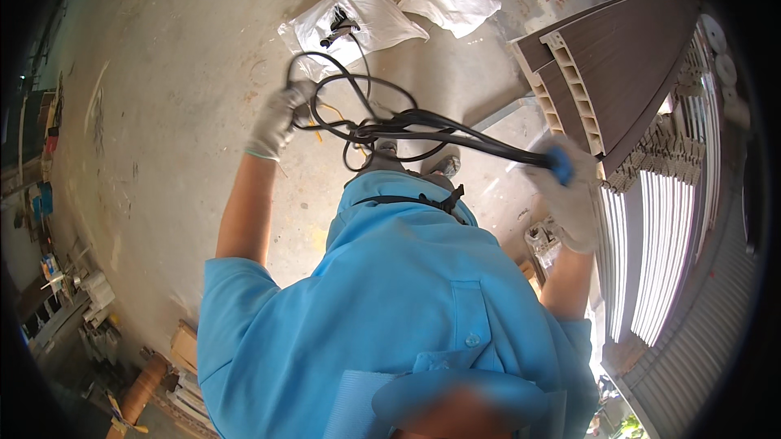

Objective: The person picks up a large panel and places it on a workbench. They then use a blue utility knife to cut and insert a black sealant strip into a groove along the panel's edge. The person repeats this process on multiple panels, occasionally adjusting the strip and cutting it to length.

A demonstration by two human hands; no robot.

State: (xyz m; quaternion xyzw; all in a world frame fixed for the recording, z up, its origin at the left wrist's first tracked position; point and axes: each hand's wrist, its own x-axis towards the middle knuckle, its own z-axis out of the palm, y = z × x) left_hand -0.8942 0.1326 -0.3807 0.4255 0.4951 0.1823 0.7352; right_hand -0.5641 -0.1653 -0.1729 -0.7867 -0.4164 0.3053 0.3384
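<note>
Workshop or materials store. Around you: stained grey concrete floor [163,154]; stacked brown hollow-core panels [626,52] with cream ends; long white strips [667,252], stacked, on your right; grey ribbed sheeting [691,370]; crumpled white sacks [382,16].

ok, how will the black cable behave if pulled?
Probably floppy: the black cable curls in loose loops by the left hand. Likely to snag: its strands cross midway. Tugging might drag the black object on the white sack, where one strand leads.

Bright light glares on white panels [663,248] below and right of the blurred right fingers [576,158]; the left fingers [299,97] blur too. Around both, edges bend toward a black rim.
</note>
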